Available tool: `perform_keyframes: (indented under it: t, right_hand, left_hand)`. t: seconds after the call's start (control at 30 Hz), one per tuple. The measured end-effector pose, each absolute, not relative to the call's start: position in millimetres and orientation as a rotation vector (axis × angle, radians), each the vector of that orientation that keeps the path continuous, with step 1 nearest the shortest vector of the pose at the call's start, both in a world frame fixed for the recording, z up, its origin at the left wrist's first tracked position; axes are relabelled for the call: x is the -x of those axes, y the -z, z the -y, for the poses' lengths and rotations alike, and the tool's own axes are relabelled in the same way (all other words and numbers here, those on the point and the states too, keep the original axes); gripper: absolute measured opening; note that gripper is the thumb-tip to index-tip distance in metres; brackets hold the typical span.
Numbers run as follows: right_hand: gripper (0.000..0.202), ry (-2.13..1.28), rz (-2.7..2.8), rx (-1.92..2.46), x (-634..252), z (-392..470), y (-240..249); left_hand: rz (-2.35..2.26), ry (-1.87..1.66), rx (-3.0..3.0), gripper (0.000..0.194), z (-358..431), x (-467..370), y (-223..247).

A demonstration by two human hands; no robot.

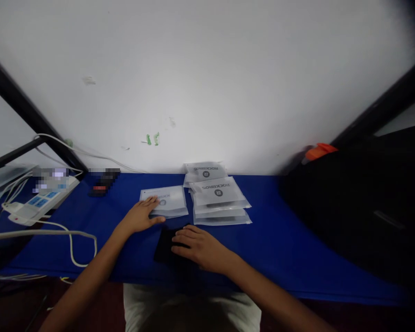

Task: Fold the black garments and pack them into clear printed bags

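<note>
My left hand [144, 216] lies with fingers spread over the left part of a frosted zip bag [174, 200] printed with a dark logo. My right hand [197, 246] rests palm down, fingers extended, on a folded black cloth-like item [164, 244] near the front of the blue table. Behind my right hand is a pile of several frosted bags [219, 193] marked ROCKBROS, overlapping one another. Dark contents show faintly through some of them. The black item's lower part is hard to make out in the shadow.
On the blue tabletop [273, 249], a white power strip [38, 205] and loose cables [72, 249] lie at the left. A dark blurred-out object [105, 182] sits near the wall. A large black bulk [363, 207] with an orange piece [320, 151] fills the right side.
</note>
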State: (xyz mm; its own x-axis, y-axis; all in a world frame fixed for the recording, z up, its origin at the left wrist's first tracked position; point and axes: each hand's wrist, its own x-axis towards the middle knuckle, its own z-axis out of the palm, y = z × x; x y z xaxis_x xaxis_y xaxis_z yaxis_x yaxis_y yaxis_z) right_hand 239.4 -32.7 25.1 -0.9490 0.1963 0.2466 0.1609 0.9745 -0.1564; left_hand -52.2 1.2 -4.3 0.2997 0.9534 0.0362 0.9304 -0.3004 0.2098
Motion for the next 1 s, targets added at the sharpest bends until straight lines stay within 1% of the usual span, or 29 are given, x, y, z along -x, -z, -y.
perform_keyframes:
  t: [0.13, 0.2, 0.27, 0.4, 0.5, 0.57, 0.6, 0.63, 0.67, 0.7, 0.73, 0.77, 0.83, 1.0]
  right_hand:
    - [0.065, -0.187, 2.773, 0.548, -262, 35, -21]
    - [0.068, -0.211, 2.672, 0.680, -269, 38, -17]
    - [0.059, -0.266, 2.530, 0.785, -273, 41, -13]
    - [0.030, -0.391, 2.341, 0.906, -278, 48, -12]
    - [0.015, -0.441, 2.343, 0.948, -279, 52, -15]
    - [0.010, -0.460, 2.344, 0.953, -279, 54, -15]
    - [0.008, -0.471, 2.334, 0.947, -278, 54, -15]
    - [0.008, -0.483, 2.320, 0.932, -277, 54, -14]
    - [0.007, -0.497, 2.301, 0.911, -275, 54, -13]
    - [0.007, -0.516, 2.277, 0.886, -273, 55, -12]
    - [0.007, -0.538, 2.254, 0.856, -269, 55, -11]
    - [0.008, -0.566, 2.236, 0.822, -266, 55, -11]
    - [0.012, -0.628, 2.225, 0.759, -259, 55, -11]
    - [0.029, -0.716, 2.366, 0.719, -245, 60, -11]
  left_hand:
    - [-1.773, -0.242, -2.370, 0.049, -39, 55, 9]
    - [-1.794, -0.264, -2.378, 0.049, -57, 52, 10]
    - [-1.810, -0.309, -2.390, 0.046, -73, 47, 9]
    - [-1.880, -0.493, -2.412, 0.042, -88, 28, -6]
    - [-1.865, -0.642, -2.441, 0.039, -68, 0, -21]
    - [-1.753, -0.675, -2.481, 0.039, -37, -22, -25]
    - [-1.644, -0.671, -2.509, 0.043, -18, -33, -25]
    - [-1.474, -0.673, -2.511, 0.058, 2, -43, -24]
    - [-1.350, -0.641, -2.503, 0.079, 20, -52, -21]
    - [-1.285, -0.595, -2.488, 0.096, 37, -59, -18]
    - [-1.246, -0.548, -2.463, 0.103, 51, -64, -15]
    - [-1.237, -0.528, -2.431, 0.103, 62, -68, -12]
    - [-1.271, -0.540, -2.354, 0.096, 74, -70, -7]
    - [-1.296, -0.708, -2.167, 0.089, 78, -52, -10]
